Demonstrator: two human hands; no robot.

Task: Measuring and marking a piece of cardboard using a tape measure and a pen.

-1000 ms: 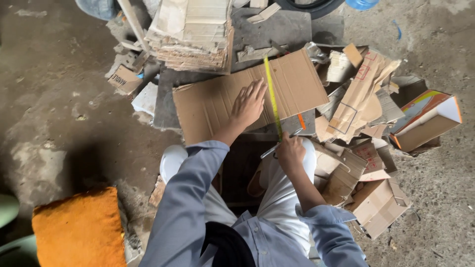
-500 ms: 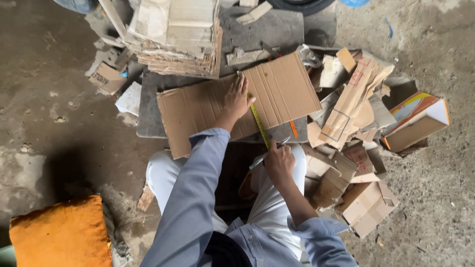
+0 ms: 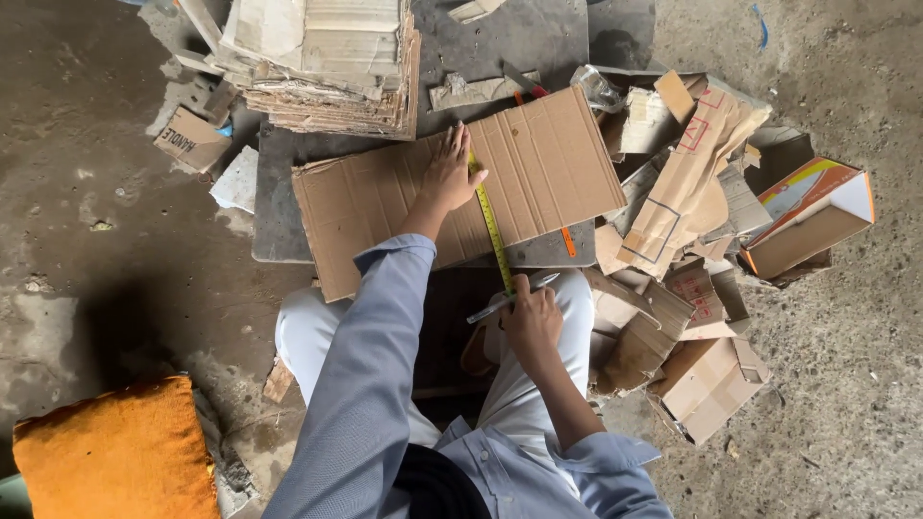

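A flattened brown corrugated carton sheet (image 3: 461,192) lies at centre frame on a grey slab, with a stack of flattened brown cartons (image 3: 322,62) at eleven o'clock and a small brown box scrap with dark lettering (image 3: 190,139) at ten o'clock. At three o'clock an open rectangular box (image 3: 812,216) with an orange, yellow and white outer face rests tilted on the ground, and beside it, toward two o'clock, a folded tan carton with red and blue outline markings (image 3: 687,183) leans on the heap. Small brown boxes (image 3: 707,380), some open and some bearing red printed marks, lie piled from three to five o'clock.
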